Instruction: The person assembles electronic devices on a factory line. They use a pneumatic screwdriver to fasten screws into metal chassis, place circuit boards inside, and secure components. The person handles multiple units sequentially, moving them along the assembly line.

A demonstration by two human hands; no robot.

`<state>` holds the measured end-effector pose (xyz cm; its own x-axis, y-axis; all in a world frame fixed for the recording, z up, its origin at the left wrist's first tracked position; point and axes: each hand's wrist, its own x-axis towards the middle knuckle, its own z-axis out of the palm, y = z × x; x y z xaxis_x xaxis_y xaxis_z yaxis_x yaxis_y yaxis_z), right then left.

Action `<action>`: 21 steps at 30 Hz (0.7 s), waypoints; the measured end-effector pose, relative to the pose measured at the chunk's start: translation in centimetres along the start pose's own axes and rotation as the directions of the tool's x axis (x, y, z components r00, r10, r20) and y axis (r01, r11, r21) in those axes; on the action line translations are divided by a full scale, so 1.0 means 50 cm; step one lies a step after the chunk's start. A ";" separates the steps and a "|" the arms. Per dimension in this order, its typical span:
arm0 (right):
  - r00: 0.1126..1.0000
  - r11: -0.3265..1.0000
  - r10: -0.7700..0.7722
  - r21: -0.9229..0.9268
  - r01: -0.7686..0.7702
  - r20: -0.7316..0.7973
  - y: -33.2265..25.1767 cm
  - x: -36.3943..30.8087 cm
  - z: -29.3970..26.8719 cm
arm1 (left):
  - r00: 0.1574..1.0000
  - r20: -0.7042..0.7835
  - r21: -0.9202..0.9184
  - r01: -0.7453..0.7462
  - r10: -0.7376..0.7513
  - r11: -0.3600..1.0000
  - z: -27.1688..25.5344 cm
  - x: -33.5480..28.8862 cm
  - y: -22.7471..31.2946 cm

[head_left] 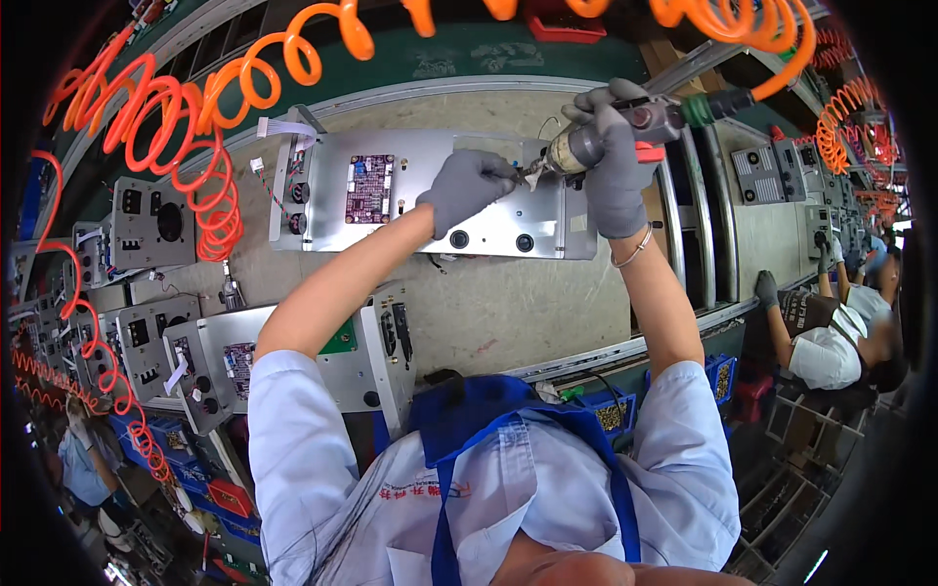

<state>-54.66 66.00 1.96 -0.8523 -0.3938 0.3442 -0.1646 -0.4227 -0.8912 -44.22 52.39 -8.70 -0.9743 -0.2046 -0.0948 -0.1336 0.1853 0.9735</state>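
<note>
Nearest, at the bottom centre of the frame, the blue apron [479, 430] hangs close to the bench edge, and loose cloth there could brush the second metal chassis [337, 393] at lower left and nudge it. Just right of centre below, a blue bin [614, 412] holds small brass-coloured parts; a knock from an elbow could spill them. Farther up, the bangle [633, 246] on the right wrist could catch on the chassis edge or scratch it. The right hand [618, 161], in a grey glove right of upper centre, is wrapped round the power tool [575, 148], whose tip points left and down. The left hand [471, 188], gloved too, has its fingers bent together right at that tip; whether they pinch a small part or the bit itself I cannot tell. That closeness looks like the chief hazard: if the bit slips or spins, it could snag the glove or score the panel. The main metal chassis [330, 181] lies flat across the upper middle, beneath both hands; a skid leftward could reach its circuit board [370, 188]. At its left end, the loose ribbon cable [285, 128] could get trapped if the chassis shifts. Beyond, along the top, the orange coiled hose [785, 83] could tug the tool off line if it pulls taut.
</note>
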 end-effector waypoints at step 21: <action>0.976 0.980 0.073 -0.195 -0.032 0.207 0.007 -0.014 -0.001 | 0.904 0.098 -0.598 0.387 -0.415 0.702 -0.029 0.013 0.043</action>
<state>-54.13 66.19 1.40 -0.7409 -0.5838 0.3319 -0.2306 -0.2430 -0.9422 -44.89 51.27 -6.36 -0.8435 -0.1675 -0.5104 -0.3624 -0.5240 0.7708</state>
